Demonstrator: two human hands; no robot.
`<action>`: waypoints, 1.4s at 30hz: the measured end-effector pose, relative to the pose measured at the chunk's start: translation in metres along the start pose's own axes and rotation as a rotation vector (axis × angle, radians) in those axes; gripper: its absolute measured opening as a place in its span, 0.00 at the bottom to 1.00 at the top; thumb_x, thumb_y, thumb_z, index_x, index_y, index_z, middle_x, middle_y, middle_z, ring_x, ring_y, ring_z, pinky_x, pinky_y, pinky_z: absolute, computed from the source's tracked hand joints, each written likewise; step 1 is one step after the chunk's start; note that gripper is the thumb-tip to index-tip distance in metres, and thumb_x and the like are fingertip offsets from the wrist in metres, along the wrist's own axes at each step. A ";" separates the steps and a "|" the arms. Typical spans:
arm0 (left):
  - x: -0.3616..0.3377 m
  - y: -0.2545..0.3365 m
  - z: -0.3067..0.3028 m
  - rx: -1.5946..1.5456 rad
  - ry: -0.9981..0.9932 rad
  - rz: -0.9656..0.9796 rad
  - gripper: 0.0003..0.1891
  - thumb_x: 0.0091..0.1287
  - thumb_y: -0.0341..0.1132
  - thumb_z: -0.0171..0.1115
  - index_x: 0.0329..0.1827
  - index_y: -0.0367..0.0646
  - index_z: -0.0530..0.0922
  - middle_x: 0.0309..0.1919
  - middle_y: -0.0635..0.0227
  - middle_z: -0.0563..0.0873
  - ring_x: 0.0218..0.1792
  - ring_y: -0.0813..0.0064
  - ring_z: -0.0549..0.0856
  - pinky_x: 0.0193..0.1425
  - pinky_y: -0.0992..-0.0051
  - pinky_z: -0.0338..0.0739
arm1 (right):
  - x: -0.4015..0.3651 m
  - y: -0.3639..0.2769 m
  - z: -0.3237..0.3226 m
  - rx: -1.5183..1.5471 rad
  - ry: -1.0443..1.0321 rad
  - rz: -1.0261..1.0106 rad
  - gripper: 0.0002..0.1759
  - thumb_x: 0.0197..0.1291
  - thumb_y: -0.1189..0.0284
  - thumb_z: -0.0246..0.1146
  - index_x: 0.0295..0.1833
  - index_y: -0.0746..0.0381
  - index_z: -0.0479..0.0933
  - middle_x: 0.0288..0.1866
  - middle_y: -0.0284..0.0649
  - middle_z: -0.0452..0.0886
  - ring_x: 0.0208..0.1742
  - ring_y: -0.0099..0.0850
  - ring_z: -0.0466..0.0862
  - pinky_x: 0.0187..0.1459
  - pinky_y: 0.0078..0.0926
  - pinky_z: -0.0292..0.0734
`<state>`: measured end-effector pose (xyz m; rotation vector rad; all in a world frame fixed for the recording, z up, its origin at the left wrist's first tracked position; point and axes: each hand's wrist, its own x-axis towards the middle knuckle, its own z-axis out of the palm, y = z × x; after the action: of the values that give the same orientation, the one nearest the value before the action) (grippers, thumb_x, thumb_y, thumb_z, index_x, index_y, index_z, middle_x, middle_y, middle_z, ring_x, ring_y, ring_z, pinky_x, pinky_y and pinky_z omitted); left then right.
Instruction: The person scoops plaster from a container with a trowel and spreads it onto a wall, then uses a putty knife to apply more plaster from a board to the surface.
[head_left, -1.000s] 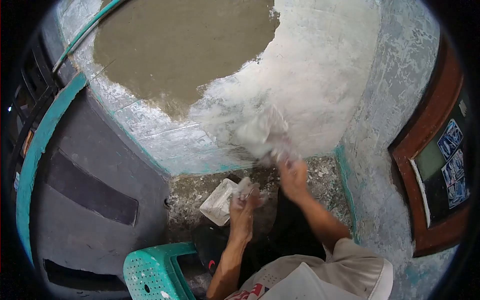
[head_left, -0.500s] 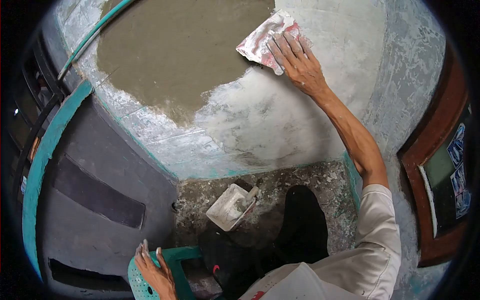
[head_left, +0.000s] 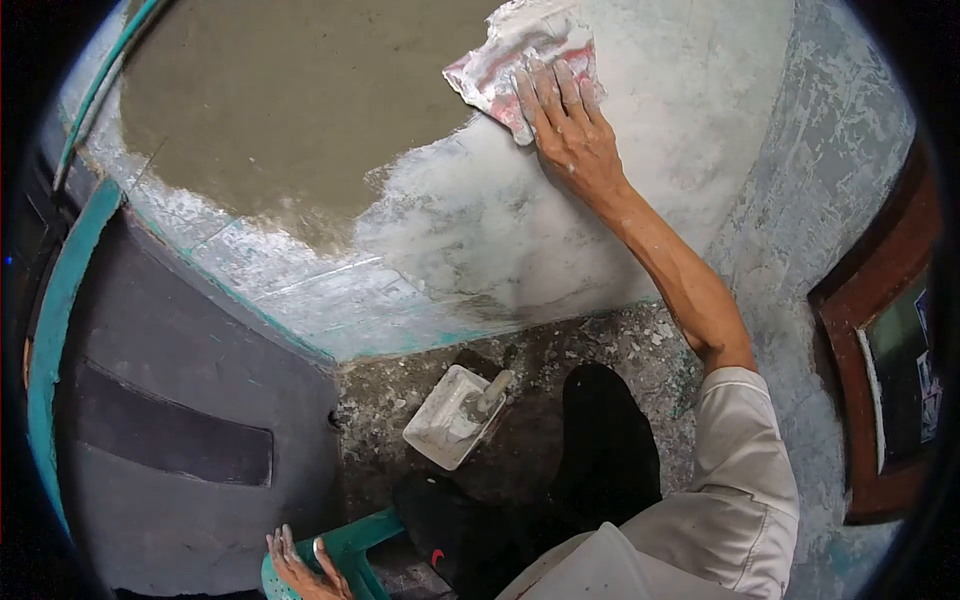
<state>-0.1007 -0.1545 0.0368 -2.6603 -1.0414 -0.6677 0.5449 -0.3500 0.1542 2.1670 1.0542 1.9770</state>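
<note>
My right hand (head_left: 575,135) lies pressed over a flat, paste-smeared white and pink sheet or pad (head_left: 505,70), holding it against the wall (head_left: 520,220). The pad sits at the right edge of a grey-brown plaster patch (head_left: 290,110), with whitish coating around it. At the lower left, my left hand (head_left: 303,568) rests on a green plastic stool (head_left: 350,548), fingers apart and holding nothing. On the floor below the wall is a white rectangular tray (head_left: 425,425) with a white-coated tool (head_left: 480,400) lying in it.
Debris litters the floor (head_left: 385,390) around my dark-clothed legs (head_left: 600,440). A dark grey panel with a teal edge (head_left: 60,300) stands on the left, below a green hose (head_left: 105,75). On the right is a brown wooden frame (head_left: 850,300) with dark glass.
The view has shifted, moving most of the scene leftward. My right hand and the pad remain at the plaster patch's right edge. My left hand is still on the stool, lower in view.
</note>
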 end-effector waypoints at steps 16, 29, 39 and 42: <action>0.047 0.044 -0.015 -0.009 -0.141 0.327 0.26 0.75 0.37 0.65 0.73 0.40 0.75 0.68 0.46 0.77 0.75 0.41 0.70 0.79 0.44 0.62 | -0.050 0.020 -0.104 0.170 -0.042 0.233 0.30 0.59 0.74 0.65 0.70 0.63 0.78 0.63 0.43 0.84 0.63 0.41 0.82 0.61 0.43 0.77; 0.070 0.042 0.034 -0.191 -0.225 0.307 0.32 0.73 0.34 0.66 0.79 0.44 0.68 0.73 0.49 0.74 0.81 0.47 0.64 0.84 0.46 0.55 | 0.008 0.020 -0.034 0.082 0.002 0.150 0.32 0.63 0.77 0.62 0.74 0.67 0.73 0.68 0.52 0.81 0.67 0.50 0.82 0.59 0.42 0.84; 0.069 0.042 0.040 -0.186 -0.230 0.352 0.30 0.73 0.36 0.65 0.78 0.42 0.70 0.70 0.50 0.77 0.79 0.45 0.67 0.83 0.46 0.58 | -0.101 -0.031 -0.060 0.197 -0.189 -0.068 0.34 0.59 0.79 0.62 0.75 0.66 0.73 0.71 0.53 0.79 0.71 0.51 0.80 0.64 0.42 0.82; 0.069 0.037 0.045 -0.200 -0.223 0.369 0.30 0.73 0.36 0.66 0.77 0.40 0.70 0.69 0.49 0.78 0.78 0.45 0.68 0.82 0.47 0.59 | -0.099 -0.006 -0.070 0.298 -0.246 0.046 0.34 0.60 0.79 0.65 0.74 0.62 0.75 0.70 0.51 0.82 0.69 0.48 0.82 0.63 0.43 0.83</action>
<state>-0.0159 -0.1253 0.0296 -3.0405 -0.5211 -0.4242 0.4832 -0.4221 0.0786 2.5200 1.3373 1.5971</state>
